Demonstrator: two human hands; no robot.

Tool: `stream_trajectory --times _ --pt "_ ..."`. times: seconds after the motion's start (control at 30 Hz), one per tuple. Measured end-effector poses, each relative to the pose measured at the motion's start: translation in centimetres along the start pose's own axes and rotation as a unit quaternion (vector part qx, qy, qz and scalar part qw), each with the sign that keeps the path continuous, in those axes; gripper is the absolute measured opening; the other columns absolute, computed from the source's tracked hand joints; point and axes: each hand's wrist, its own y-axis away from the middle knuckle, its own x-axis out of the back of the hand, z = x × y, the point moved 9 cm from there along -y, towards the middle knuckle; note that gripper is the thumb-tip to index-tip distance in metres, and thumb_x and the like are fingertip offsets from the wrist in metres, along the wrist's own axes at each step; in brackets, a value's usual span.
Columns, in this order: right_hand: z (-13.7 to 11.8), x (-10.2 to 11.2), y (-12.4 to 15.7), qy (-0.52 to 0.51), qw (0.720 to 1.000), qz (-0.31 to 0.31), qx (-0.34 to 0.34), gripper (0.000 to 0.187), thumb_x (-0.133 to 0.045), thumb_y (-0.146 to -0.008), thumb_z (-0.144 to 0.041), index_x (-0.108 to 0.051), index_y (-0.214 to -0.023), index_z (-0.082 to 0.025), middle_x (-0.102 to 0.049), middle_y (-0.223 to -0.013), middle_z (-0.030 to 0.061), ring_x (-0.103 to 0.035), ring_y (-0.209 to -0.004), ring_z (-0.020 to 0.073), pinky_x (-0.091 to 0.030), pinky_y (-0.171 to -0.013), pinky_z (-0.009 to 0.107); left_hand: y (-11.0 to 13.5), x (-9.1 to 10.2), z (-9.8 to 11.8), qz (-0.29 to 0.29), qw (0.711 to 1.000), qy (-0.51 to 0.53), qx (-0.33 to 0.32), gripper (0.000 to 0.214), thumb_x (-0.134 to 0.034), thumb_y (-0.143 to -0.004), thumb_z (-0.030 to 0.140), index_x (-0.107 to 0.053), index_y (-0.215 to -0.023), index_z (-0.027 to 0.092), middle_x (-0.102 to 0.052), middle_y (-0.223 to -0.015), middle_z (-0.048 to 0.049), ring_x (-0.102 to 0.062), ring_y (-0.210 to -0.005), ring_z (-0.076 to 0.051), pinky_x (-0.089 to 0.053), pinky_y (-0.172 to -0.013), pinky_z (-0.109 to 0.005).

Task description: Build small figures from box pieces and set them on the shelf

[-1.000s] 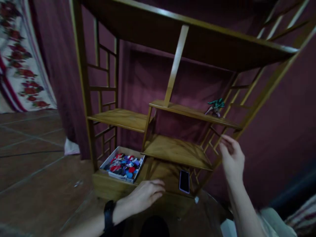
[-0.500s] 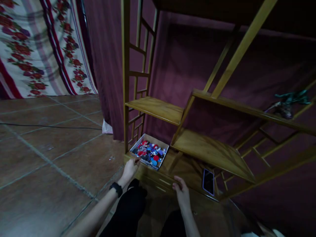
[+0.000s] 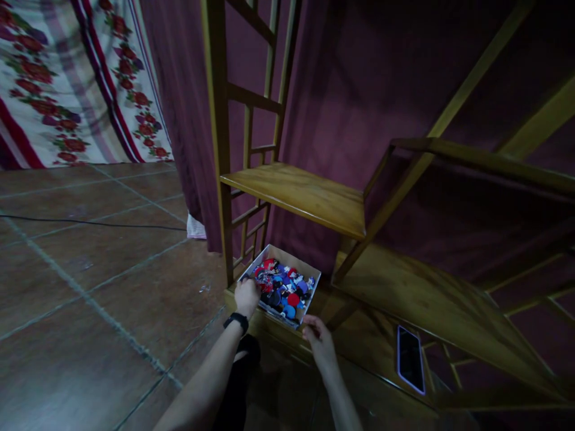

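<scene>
A shallow white cardboard box filled with several red, blue and purple round pieces rests on the bottom ledge of a wooden shelf unit. My left hand, with a black watch on the wrist, grips the box's near left edge with curled fingers. At the box's near right corner, my right hand pinches the rim with its fingers closed. Both forearms reach up from the bottom of the view.
A phone with a purple case lies face up on the bottom ledge, right of the box. Maroon cloth hangs behind the shelves. Brown tiled floor spreads to the left with a black cable across it. A floral curtain hangs far left.
The view has moved closer and lower. My right hand came down from the upper shelf to the box's corner. My left hand went forward from the ledge onto the box's left edge.
</scene>
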Motion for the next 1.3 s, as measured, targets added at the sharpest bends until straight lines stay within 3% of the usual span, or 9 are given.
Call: stream_trajectory --times 0.2,0.33,0.4,0.5,0.6,0.77,0.9,1.13,1.3 --pt "0.1 -1.3 -0.1 0.024 0.999 -0.039 0.004 0.023 -0.057 -0.070 -0.032 -0.066 -0.088 -0.021 -0.067 -0.087 0.0042 -0.061 -0.074 0.0189 -0.050 -0.064 0.029 -0.4 -0.8 -0.7 0.053 0.998 0.028 0.014 0.024 -0.045 -0.082 0.025 -0.066 -0.084 0.013 -0.063 -0.093 -0.0159 -0.056 -0.096 -0.028 -0.043 -0.070 -0.031" --pt "-1.0 -1.4 -0.3 0.056 0.997 -0.034 0.050 0.022 -0.057 -0.072 -0.035 -0.067 -0.087 -0.022 -0.068 -0.086 0.0035 -0.061 -0.074 0.0183 -0.049 -0.065 0.028 -0.2 -0.7 -2.1 0.073 0.968 0.226 0.085 0.016 -0.053 -0.078 0.023 -0.065 -0.076 0.013 -0.063 -0.070 -0.0107 -0.059 -0.075 -0.023 -0.039 -0.059 -0.028" --pt "-1.5 -1.2 -0.3 0.059 0.996 -0.025 0.061 0.023 -0.057 -0.072 -0.038 -0.067 -0.087 -0.023 -0.068 -0.086 0.0031 -0.061 -0.073 0.0181 -0.049 -0.064 0.028 0.9 -1.5 -2.3 0.036 0.901 0.414 0.128 0.016 -0.060 -0.074 0.026 -0.063 -0.068 0.012 -0.058 -0.057 -0.0053 -0.056 -0.058 -0.016 -0.037 -0.053 -0.024" --pt "-2.3 -1.4 -0.1 0.047 0.997 -0.019 0.061 0.025 -0.058 -0.072 -0.042 -0.067 -0.087 -0.023 -0.068 -0.084 0.0029 -0.061 -0.073 0.0182 -0.049 -0.064 0.028 4.2 -3.8 -0.4 -0.106 0.723 0.662 0.169 0.013 -0.066 -0.071 0.023 -0.062 -0.071 0.010 -0.054 -0.053 -0.0006 -0.049 -0.047 -0.008 -0.037 -0.047 -0.019" --pt "-3.1 -2.0 0.3 0.008 0.999 -0.025 0.040 0.031 -0.058 -0.072 -0.046 -0.067 -0.089 -0.022 -0.068 -0.085 0.0033 -0.060 -0.076 0.0185 -0.050 -0.065 0.029 9.0 -4.7 2.5 -0.249 0.572 0.759 0.186 0.010 -0.064 -0.073 0.013 -0.063 -0.083 0.010 -0.054 -0.059 -0.0001 -0.050 -0.049 -0.006 -0.039 -0.047 -0.015" --pt "-4.9 -3.3 2.2 -0.097 0.994 -0.054 0.014 0.041 -0.059 -0.072 -0.050 -0.066 -0.098 -0.019 -0.067 -0.093 0.0060 -0.060 -0.083 0.0193 -0.050 -0.065 0.028 15.0 -3.4 6.3 -0.359 0.433 0.810 0.165 0.008 -0.061 -0.076 0.008 -0.061 -0.084 0.009 -0.049 -0.059 0.0016 -0.048 -0.052 -0.005 -0.040 -0.048 -0.014" --pt "-6.8 -4.0 4.0 -0.135 0.984 -0.109 0.044 0.034 -0.061 -0.073 -0.047 -0.069 -0.088 -0.018 -0.068 -0.082 0.0039 -0.060 -0.074 0.0164 -0.048 -0.066 0.026 17.7 -3.0 7.8 -0.387 0.406 0.810 0.168 0.006 -0.059 -0.077 0.007 -0.061 -0.083 0.010 -0.050 -0.063 0.0003 -0.049 -0.054 -0.005 -0.039 -0.047 -0.014" --pt "-7.3 -2.2 5.2 -0.147 0.984 -0.089 0.045 0.030 -0.064 -0.070 -0.043 -0.071 -0.084 -0.016 -0.069 -0.080 0.0042 -0.059 -0.071 0.0156 -0.043 -0.059 0.023 19.9 -2.5 8.8 -0.408 0.381 0.810 0.179 0.010 -0.052 -0.084 0.011 -0.061 -0.089 0.010 -0.057 -0.070 -0.0033 -0.055 -0.059 -0.006 -0.043 -0.049 -0.013" --pt "-6.9 -1.0 5.8 -0.172 0.982 -0.071 0.034 0.031 -0.066 -0.068 -0.042 -0.071 -0.082 -0.015 -0.069 -0.074 0.0042 -0.056 -0.060 0.0126 -0.041 -0.057 0.023 21.1 -1.7 8.8 -0.406 0.443 0.781 0.169 0.017 -0.050 -0.085 0.013 -0.061 -0.098 0.010 -0.065 -0.091 -0.0109 -0.064 -0.081 -0.015 -0.052 -0.062 -0.020"
